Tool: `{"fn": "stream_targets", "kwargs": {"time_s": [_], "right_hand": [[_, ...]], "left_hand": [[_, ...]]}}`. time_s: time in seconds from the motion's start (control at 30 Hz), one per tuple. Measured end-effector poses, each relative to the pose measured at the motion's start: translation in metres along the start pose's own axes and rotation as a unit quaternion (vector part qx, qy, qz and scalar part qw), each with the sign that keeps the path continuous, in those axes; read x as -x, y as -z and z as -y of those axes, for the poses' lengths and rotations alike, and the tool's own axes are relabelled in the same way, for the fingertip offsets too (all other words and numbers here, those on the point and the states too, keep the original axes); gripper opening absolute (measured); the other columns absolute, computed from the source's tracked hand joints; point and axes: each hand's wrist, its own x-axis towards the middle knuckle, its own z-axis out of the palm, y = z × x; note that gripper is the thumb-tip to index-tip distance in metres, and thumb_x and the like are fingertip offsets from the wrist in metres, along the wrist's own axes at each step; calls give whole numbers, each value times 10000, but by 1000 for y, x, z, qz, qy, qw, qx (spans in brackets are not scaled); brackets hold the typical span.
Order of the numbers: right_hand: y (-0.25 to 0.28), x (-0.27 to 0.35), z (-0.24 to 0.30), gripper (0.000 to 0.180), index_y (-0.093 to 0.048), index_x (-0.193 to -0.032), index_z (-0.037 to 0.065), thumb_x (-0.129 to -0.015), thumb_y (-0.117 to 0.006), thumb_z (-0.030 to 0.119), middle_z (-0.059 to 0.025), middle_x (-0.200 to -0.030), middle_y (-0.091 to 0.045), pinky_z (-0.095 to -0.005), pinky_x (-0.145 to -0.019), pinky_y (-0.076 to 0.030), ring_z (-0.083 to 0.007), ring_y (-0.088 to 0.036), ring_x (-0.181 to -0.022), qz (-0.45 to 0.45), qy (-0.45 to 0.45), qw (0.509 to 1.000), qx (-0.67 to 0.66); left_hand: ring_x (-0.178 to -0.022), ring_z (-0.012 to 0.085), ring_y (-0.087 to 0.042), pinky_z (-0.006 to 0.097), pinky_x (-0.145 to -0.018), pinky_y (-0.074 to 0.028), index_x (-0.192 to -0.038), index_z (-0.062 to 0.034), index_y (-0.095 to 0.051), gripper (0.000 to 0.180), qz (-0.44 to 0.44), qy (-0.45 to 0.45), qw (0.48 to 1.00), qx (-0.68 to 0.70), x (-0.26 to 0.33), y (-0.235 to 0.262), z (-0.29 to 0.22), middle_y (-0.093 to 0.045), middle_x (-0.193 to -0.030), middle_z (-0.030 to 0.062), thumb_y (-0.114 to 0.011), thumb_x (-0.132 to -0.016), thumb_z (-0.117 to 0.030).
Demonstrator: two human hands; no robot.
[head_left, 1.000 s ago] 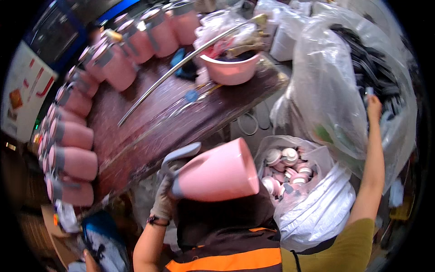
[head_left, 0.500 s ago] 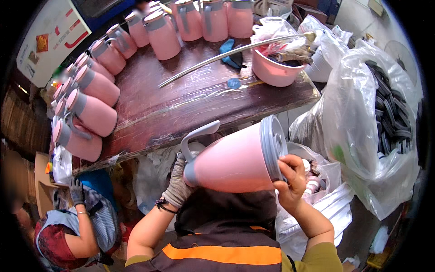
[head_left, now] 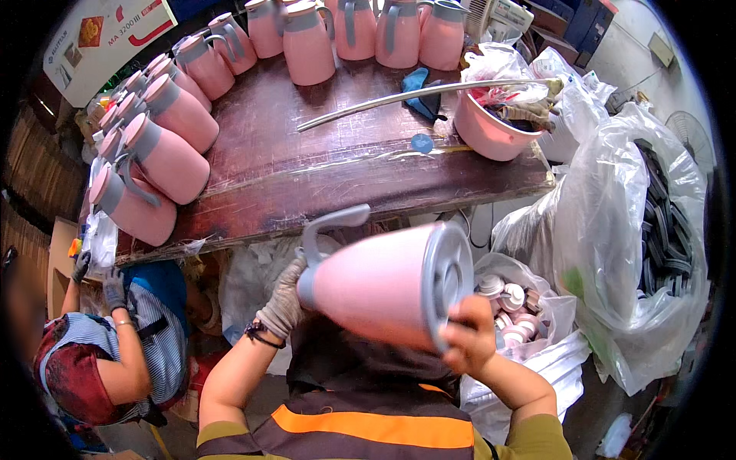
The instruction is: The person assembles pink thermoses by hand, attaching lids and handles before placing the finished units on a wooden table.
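A pink thermos jug (head_left: 376, 280) with a grey handle lies on its side in front of me, above my lap. My left hand (head_left: 285, 300), in a pale work glove, is closed round the grey neck end. At the other end, my bare right hand (head_left: 469, 337) grips the rim of the round grey base (head_left: 448, 268) with bent fingers, slightly blurred. The base faces to the right. The jug's mouth is hidden by my left hand and the tilt.
Several pink jugs (head_left: 309, 46) stand along the far and left edges of the dark table (head_left: 253, 172). A pink tub (head_left: 491, 126), a metal rod (head_left: 414, 96), a bag of black parts (head_left: 606, 230) and a bag of lids (head_left: 514, 307) are rightward. A co-worker (head_left: 115, 353) sits left.
The jug has tipped so its base turns more toward me and sits lower. My right hand has moved down and slightly left along the base rim. The view has shifted a little.
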Motion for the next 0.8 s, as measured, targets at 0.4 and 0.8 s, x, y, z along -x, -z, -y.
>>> {"fn": "stream_targets", "kwargs": {"time_s": [0.4, 0.8], "right_hand": [[-39, -62, -71, 826, -273, -1443, 46, -909, -236, 676, -134, -1488, -281, -415, -1116, -142, -234, -240, -1382, -59, -366, 887, -277], [-60, -26, -59, 702, -379, -1378, -1, -919, -318, 527, -193, -1484, -268, -396, -1114, -169, -314, -256, -1377, -26, -302, 931, -203]], "left_hand": [[-1052, 160, -561, 309, -925, -455, -1205, -52, -550, 375, 11, -227, 951, -211, 9, -29, -24, -596, -1141, 57, -585, -914, -286], [-1030, 242, -601, 407, -929, -481, -1195, -31, -535, 422, -53, -186, 981, -14, -3, 4, -18, -617, -1125, 123, -519, -932, -361]]}}
